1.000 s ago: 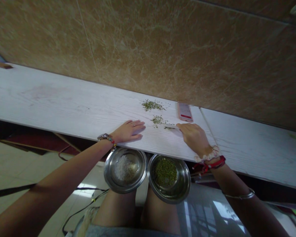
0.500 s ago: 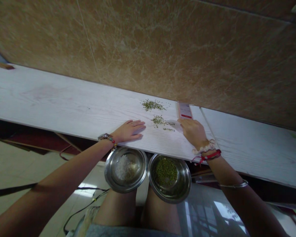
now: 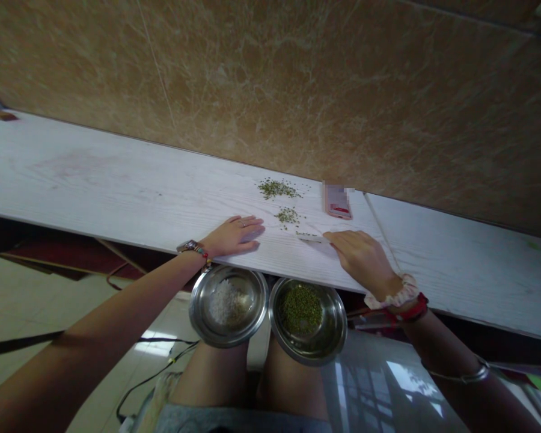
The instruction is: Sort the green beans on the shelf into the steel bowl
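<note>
My left hand (image 3: 234,234) lies flat and open on the white wooden tabletop (image 3: 117,186), fingers together, near its front edge. My right hand (image 3: 358,255) rests on the table to the right, fingers closed on a small white card (image 3: 312,239) that touches a few green beans. Two small heaps of green beans (image 3: 277,189) (image 3: 287,215) lie just beyond the card. On my knees, under the table edge, sit two steel bowls: the left bowl (image 3: 228,307) holds white grains, the right bowl (image 3: 307,320) holds green beans.
A pink phone (image 3: 337,201) lies on the table beside the far heap, close to the brown marbled wall (image 3: 297,84). A seam (image 3: 381,231) divides the tabletop at the right. Cables trail on the tiled floor (image 3: 153,376) at the left.
My right hand drew back from the phone toward the table's front edge, dragging the white card and a few beans with it. My left hand stayed put.
</note>
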Demonstrator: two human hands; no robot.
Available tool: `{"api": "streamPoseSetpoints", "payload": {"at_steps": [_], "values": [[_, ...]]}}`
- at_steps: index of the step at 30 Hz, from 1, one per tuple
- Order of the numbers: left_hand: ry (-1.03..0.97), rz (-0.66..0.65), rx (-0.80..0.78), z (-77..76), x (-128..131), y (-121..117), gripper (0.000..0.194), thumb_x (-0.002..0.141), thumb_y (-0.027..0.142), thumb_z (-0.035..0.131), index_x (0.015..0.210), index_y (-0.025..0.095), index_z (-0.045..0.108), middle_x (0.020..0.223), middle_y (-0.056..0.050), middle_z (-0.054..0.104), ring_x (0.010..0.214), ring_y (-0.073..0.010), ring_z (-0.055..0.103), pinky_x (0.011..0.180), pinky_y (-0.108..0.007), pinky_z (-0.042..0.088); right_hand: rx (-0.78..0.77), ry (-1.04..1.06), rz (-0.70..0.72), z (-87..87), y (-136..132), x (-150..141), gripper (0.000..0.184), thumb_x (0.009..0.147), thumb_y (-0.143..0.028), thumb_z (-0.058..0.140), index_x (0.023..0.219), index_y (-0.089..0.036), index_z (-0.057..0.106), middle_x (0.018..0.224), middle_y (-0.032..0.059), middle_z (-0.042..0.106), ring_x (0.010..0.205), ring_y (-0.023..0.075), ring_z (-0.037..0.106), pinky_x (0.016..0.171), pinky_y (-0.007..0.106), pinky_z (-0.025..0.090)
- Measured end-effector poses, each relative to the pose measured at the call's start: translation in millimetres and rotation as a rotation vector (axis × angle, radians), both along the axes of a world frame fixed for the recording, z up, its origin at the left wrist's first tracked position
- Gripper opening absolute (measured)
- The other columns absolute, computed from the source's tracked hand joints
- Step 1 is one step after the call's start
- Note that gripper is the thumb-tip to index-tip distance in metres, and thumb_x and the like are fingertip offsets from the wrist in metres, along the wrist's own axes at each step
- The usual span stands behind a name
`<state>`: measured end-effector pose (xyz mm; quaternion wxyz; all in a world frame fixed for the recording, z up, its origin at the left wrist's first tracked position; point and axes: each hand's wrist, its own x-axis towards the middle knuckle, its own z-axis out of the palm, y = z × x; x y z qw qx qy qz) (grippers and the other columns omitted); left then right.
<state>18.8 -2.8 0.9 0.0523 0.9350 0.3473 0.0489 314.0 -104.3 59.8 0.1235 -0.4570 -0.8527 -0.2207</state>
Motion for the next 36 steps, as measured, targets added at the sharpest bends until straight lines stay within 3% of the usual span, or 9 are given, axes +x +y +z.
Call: {"api": "streamPoseSetpoints", "payload": {"at_steps": [5,16,27,32,36], "values": [[0.017,0.007,-0.008,1.7,0.9,-0.8,0.046,0.091,0.046,0.040,0.130,0.022,0.045,0.146,-0.004,0.037,0.134,-0.0197,0.032,0.109,-0.037,0.022,0.037,0.031,0.041,3.3,-8.1,0.1,0.031,0.085,-0.007,0.041,0.102,-0.014,0.066,0.093,0.0088,0.072,0.082,0.0177,0.063,0.073,0.031,0.046],[0.002,-0.008,0.018,-1.1,-0.2,0.8,0.045,0.092,0.046,0.038,0.130,0.025,0.045,0.146,-0.002,0.038,0.133,-0.0183,0.033,0.108,-0.037,0.023,0.043,-0.012,-0.101,-5.9,6.2,11.2,0.031,0.083,-0.006,0.042,0.100,-0.014,0.066,0.088,0.0081,0.072,0.077,0.0190,0.062,0.068,0.031,0.043],[-0.004,-0.002,0.014,-1.5,0.5,0.0,0.045,0.092,0.046,0.037,0.130,0.023,0.046,0.145,-0.003,0.038,0.133,-0.0194,0.034,0.108,-0.037,0.023,0.121,0.006,0.030,1.5,-25.3,16.1,0.029,0.083,-0.005,0.044,0.101,-0.013,0.065,0.089,0.0076,0.072,0.079,0.0180,0.063,0.072,0.030,0.045],[-0.015,-0.001,0.014,-1.5,0.2,-0.4,0.045,0.092,0.046,0.037,0.129,0.023,0.047,0.145,-0.003,0.039,0.133,-0.0196,0.034,0.109,-0.036,0.022,0.170,0.009,-0.043,0.1,-10.9,20.3,0.026,0.084,-0.006,0.045,0.100,-0.010,0.066,0.088,0.0092,0.072,0.077,0.0188,0.064,0.070,0.031,0.045],[-0.002,0.005,0.008,-1.3,0.6,0.1,0.044,0.092,0.045,0.039,0.129,0.022,0.046,0.145,-0.004,0.039,0.133,-0.0193,0.034,0.109,-0.036,0.022,0.095,-0.012,-0.095,-6.8,5.0,19.0,0.028,0.083,-0.006,0.044,0.100,-0.011,0.066,0.088,0.0093,0.072,0.078,0.0196,0.064,0.068,0.032,0.044]]}}
